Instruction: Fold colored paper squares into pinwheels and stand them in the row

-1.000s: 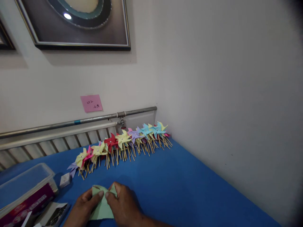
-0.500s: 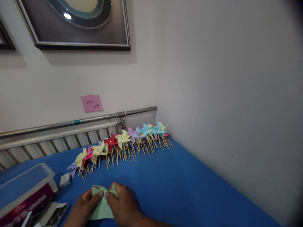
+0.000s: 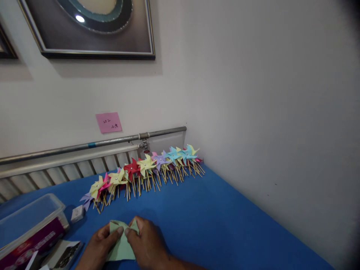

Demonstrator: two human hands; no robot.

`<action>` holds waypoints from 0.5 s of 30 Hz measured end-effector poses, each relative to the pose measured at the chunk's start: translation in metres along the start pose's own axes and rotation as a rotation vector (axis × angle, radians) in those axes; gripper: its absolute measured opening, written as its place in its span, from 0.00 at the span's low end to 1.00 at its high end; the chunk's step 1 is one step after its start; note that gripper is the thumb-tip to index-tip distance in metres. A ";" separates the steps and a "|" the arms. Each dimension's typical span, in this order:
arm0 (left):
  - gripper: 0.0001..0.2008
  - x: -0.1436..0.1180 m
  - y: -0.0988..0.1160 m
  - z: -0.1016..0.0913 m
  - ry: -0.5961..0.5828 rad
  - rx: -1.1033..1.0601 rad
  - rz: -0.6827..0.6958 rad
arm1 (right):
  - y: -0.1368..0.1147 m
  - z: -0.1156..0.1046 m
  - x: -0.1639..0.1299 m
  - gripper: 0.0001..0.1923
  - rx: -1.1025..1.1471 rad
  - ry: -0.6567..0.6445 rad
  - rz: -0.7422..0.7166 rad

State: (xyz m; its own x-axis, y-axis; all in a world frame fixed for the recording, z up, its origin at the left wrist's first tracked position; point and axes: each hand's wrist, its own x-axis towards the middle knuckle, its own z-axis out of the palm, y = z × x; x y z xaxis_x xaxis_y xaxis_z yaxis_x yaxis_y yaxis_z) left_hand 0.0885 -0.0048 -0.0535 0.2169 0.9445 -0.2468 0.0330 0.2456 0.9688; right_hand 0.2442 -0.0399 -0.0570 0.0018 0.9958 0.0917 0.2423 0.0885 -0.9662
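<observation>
Both my hands rest at the lower edge of the view on a pale green sheet of paper (image 3: pixel 121 247) lying on the blue table (image 3: pixel 213 225). My left hand (image 3: pixel 97 247) pinches a folded corner of the sheet from the left. My right hand (image 3: pixel 146 243) presses another corner inward from the right, fingertips meeting the left thumb near the sheet's top. Part of the paper is hidden under my right hand.
A long row of several coloured paper pinwheels on wooden sticks (image 3: pixel 143 170) lies along the back of the table by a radiator pipe (image 3: pixel 92 144). A clear plastic box (image 3: pixel 28 221) and a small white block (image 3: pixel 77 213) sit at the left. White wall closes the right side.
</observation>
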 end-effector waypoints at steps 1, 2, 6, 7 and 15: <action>0.22 0.001 -0.001 0.000 0.001 -0.002 0.000 | 0.000 0.000 0.000 0.06 -0.002 0.000 -0.003; 0.22 0.002 -0.002 -0.001 -0.003 -0.008 -0.004 | 0.000 0.000 0.000 0.07 -0.008 0.004 -0.009; 0.23 0.005 -0.005 -0.003 -0.033 -0.033 -0.020 | 0.001 0.000 0.001 0.07 -0.009 0.019 -0.017; 0.23 0.006 -0.006 -0.004 -0.041 -0.033 -0.018 | 0.002 0.000 0.001 0.07 -0.004 0.025 -0.017; 0.21 -0.004 0.003 0.006 0.002 -0.070 0.054 | 0.004 -0.001 0.003 0.07 0.102 0.021 -0.004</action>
State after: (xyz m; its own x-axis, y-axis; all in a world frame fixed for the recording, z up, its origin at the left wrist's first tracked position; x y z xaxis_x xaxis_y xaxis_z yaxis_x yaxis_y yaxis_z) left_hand 0.0940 -0.0092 -0.0495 0.2149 0.9571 -0.1942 -0.0468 0.2087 0.9769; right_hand 0.2461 -0.0369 -0.0603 0.0215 0.9948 0.0997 0.1421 0.0957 -0.9852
